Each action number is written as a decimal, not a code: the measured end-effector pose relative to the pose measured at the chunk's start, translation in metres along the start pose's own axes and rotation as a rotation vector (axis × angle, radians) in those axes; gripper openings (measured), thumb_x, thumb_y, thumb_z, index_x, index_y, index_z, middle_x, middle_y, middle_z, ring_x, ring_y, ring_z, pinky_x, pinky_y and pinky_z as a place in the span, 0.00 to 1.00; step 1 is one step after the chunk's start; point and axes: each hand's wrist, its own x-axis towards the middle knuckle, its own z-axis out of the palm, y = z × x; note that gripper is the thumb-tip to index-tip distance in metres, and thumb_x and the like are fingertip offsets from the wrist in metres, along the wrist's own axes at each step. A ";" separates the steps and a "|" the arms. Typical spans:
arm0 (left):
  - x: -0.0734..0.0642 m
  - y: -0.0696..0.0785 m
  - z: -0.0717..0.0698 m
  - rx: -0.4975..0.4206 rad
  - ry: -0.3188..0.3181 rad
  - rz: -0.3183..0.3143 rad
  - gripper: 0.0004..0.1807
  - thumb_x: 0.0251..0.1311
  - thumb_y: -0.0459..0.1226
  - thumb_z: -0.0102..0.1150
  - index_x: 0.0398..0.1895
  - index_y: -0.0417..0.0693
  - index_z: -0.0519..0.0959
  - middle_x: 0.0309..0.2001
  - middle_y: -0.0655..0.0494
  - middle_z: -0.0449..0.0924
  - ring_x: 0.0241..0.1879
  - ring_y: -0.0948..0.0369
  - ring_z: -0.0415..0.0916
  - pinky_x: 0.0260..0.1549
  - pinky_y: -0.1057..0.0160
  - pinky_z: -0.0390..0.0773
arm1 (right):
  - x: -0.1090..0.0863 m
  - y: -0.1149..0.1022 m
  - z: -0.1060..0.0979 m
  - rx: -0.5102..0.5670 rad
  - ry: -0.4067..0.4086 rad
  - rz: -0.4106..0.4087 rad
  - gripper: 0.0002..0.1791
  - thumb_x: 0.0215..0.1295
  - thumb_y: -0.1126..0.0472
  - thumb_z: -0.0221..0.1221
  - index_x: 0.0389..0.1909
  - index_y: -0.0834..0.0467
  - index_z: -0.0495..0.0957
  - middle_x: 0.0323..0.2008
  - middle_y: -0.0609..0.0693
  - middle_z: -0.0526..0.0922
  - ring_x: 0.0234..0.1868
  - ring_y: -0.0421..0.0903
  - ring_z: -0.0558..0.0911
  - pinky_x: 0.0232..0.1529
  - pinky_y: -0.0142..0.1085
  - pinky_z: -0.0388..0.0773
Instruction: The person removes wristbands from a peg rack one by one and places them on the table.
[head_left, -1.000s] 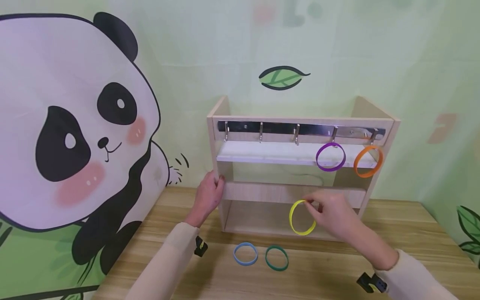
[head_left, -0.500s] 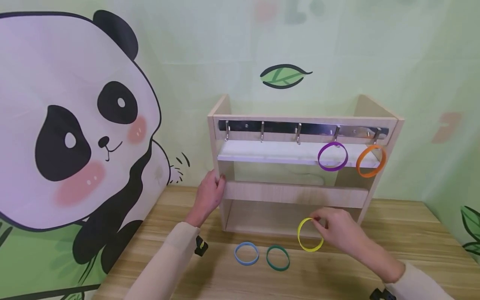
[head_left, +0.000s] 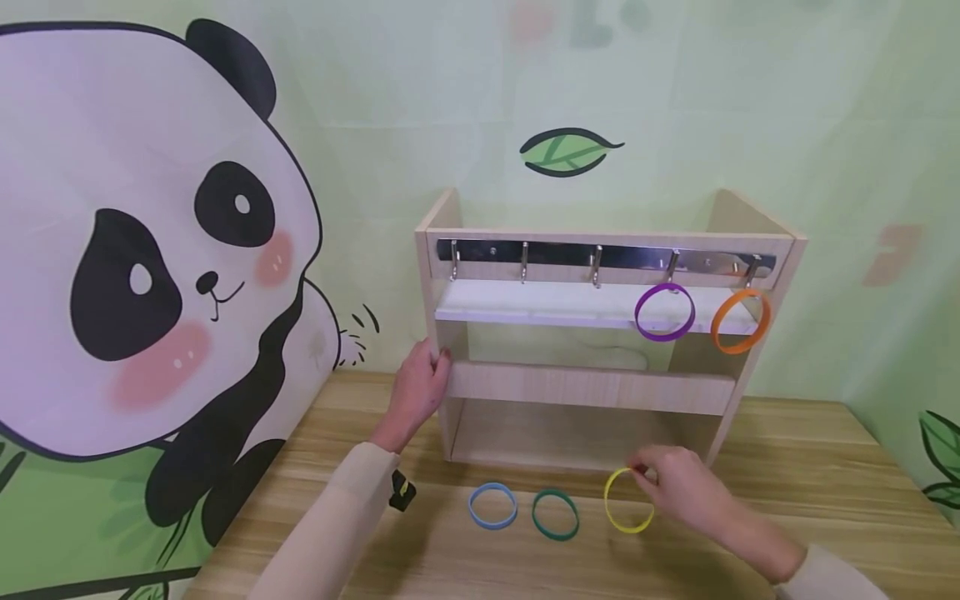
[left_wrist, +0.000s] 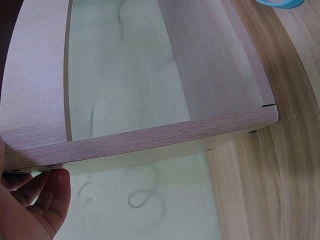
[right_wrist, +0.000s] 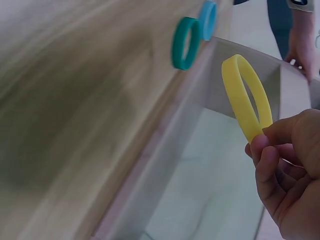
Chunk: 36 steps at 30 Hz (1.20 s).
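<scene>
Currently, the right hand (head_left: 678,492) pinches a yellow band (right_wrist: 239,102).

The yellow rubbery-looking ring (right_wrist: 239,102) has a smooth, matt surface. The long silver metal hook rail (head_left: 562,254) is glossy and mirror-like. The pale, boxy, wood-grained shelf unit (head_left: 592,386) looks matt, its flat white board (head_left: 525,302) smooth. The brown striped tabletop (head_left: 420,567) shows wood grain; the pale-green printed backdrop (head_left: 412,83) resembles faintly creased cloth.

hands (head_left: 416,387): 2, bare | sleeves (head_left: 330,517): cream, long | left-wrist clip (head_left: 401,500): black, angular, yellow-marked
</scene>
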 end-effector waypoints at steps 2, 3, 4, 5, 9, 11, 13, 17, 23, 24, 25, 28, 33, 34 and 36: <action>0.000 0.000 0.000 0.003 0.001 0.005 0.19 0.70 0.46 0.39 0.54 0.45 0.72 0.46 0.46 0.74 0.41 0.52 0.74 0.36 0.51 0.79 | -0.003 0.003 0.004 0.014 -0.018 0.002 0.06 0.49 0.71 0.66 0.26 0.59 0.81 0.25 0.45 0.82 0.26 0.40 0.80 0.27 0.30 0.78; 0.001 -0.001 0.000 0.004 0.002 0.006 0.19 0.70 0.46 0.39 0.54 0.45 0.72 0.46 0.46 0.74 0.41 0.52 0.74 0.36 0.51 0.79 | -0.005 0.004 0.006 0.022 -0.029 0.002 0.06 0.49 0.71 0.66 0.26 0.58 0.81 0.25 0.44 0.81 0.26 0.39 0.80 0.26 0.30 0.78; 0.001 -0.001 0.000 0.003 0.003 0.009 0.19 0.70 0.45 0.39 0.54 0.44 0.72 0.46 0.46 0.74 0.41 0.52 0.74 0.36 0.51 0.79 | -0.006 0.005 0.008 0.032 -0.038 -0.001 0.06 0.48 0.72 0.65 0.26 0.58 0.81 0.24 0.44 0.81 0.26 0.39 0.79 0.26 0.31 0.78; 0.001 -0.001 0.000 0.004 0.003 0.011 0.19 0.70 0.45 0.39 0.54 0.44 0.72 0.46 0.46 0.74 0.41 0.52 0.74 0.37 0.51 0.79 | -0.007 0.007 0.010 0.037 -0.045 0.000 0.06 0.48 0.72 0.65 0.25 0.58 0.81 0.24 0.43 0.81 0.25 0.38 0.79 0.26 0.30 0.77; 0.001 -0.001 0.000 -0.002 0.001 0.017 0.19 0.70 0.45 0.39 0.52 0.43 0.73 0.45 0.46 0.74 0.41 0.52 0.74 0.36 0.51 0.79 | -0.013 0.011 0.018 0.071 -0.057 0.000 0.07 0.49 0.72 0.65 0.25 0.58 0.80 0.23 0.44 0.81 0.24 0.36 0.78 0.24 0.29 0.76; 0.001 0.000 -0.001 -0.002 0.001 0.018 0.19 0.70 0.45 0.39 0.52 0.43 0.73 0.45 0.46 0.74 0.41 0.53 0.74 0.36 0.52 0.79 | -0.015 0.014 0.021 0.087 -0.060 0.002 0.06 0.49 0.73 0.65 0.26 0.60 0.81 0.23 0.46 0.82 0.24 0.36 0.79 0.24 0.27 0.77; 0.000 0.000 -0.001 -0.001 0.003 0.018 0.19 0.69 0.45 0.39 0.51 0.43 0.73 0.44 0.46 0.74 0.40 0.53 0.74 0.35 0.52 0.79 | -0.018 0.017 0.025 0.108 -0.071 0.003 0.05 0.49 0.73 0.64 0.26 0.61 0.81 0.24 0.48 0.82 0.24 0.37 0.79 0.24 0.26 0.76; 0.000 0.000 -0.001 0.004 0.005 0.016 0.18 0.69 0.45 0.40 0.50 0.44 0.73 0.44 0.46 0.74 0.40 0.53 0.74 0.35 0.52 0.79 | -0.021 0.026 0.031 0.112 -0.102 0.002 0.05 0.49 0.71 0.65 0.25 0.60 0.81 0.23 0.47 0.82 0.23 0.35 0.78 0.22 0.25 0.75; 0.001 0.000 0.000 0.007 0.005 0.014 0.18 0.69 0.45 0.40 0.51 0.44 0.73 0.46 0.46 0.74 0.41 0.53 0.74 0.35 0.52 0.79 | -0.023 0.037 0.038 0.080 -0.122 -0.070 0.05 0.49 0.69 0.67 0.24 0.57 0.81 0.22 0.41 0.81 0.24 0.33 0.77 0.24 0.30 0.75; 0.001 0.000 0.000 0.007 0.005 0.014 0.18 0.69 0.45 0.40 0.51 0.44 0.73 0.46 0.46 0.74 0.41 0.53 0.74 0.35 0.52 0.79 | -0.023 0.039 0.039 0.085 -0.124 -0.077 0.05 0.49 0.69 0.66 0.24 0.57 0.81 0.22 0.41 0.81 0.24 0.32 0.77 0.25 0.30 0.75; 0.001 0.000 0.000 0.005 0.004 0.012 0.18 0.69 0.45 0.40 0.51 0.45 0.73 0.46 0.46 0.73 0.41 0.53 0.74 0.35 0.52 0.79 | -0.023 0.040 0.040 0.089 -0.127 -0.080 0.05 0.49 0.69 0.66 0.24 0.57 0.82 0.22 0.41 0.81 0.24 0.32 0.77 0.25 0.30 0.75; 0.001 -0.001 0.000 0.001 0.001 0.007 0.18 0.70 0.46 0.39 0.51 0.45 0.73 0.47 0.46 0.73 0.41 0.52 0.74 0.36 0.52 0.79 | -0.023 0.043 0.043 0.115 -0.146 -0.088 0.05 0.49 0.70 0.66 0.24 0.58 0.81 0.22 0.42 0.82 0.25 0.33 0.78 0.25 0.30 0.76; 0.001 -0.001 0.000 -0.002 0.000 0.007 0.19 0.70 0.47 0.39 0.51 0.45 0.73 0.47 0.47 0.73 0.41 0.53 0.73 0.35 0.52 0.79 | -0.021 0.045 0.046 0.134 -0.196 -0.037 0.04 0.52 0.69 0.65 0.25 0.57 0.82 0.23 0.42 0.82 0.26 0.34 0.78 0.26 0.30 0.76; 0.001 -0.001 0.000 -0.001 -0.003 0.008 0.19 0.70 0.47 0.39 0.52 0.45 0.73 0.47 0.47 0.73 0.41 0.53 0.73 0.35 0.52 0.79 | -0.020 0.045 0.047 0.135 -0.204 -0.024 0.03 0.52 0.68 0.65 0.25 0.57 0.82 0.23 0.42 0.82 0.26 0.34 0.78 0.26 0.30 0.76; 0.001 -0.001 0.000 -0.001 -0.006 0.009 0.20 0.70 0.47 0.39 0.53 0.45 0.72 0.47 0.47 0.73 0.42 0.53 0.73 0.35 0.52 0.79 | -0.019 0.045 0.048 0.137 -0.219 -0.009 0.03 0.53 0.67 0.65 0.25 0.56 0.82 0.24 0.42 0.81 0.27 0.34 0.78 0.27 0.31 0.76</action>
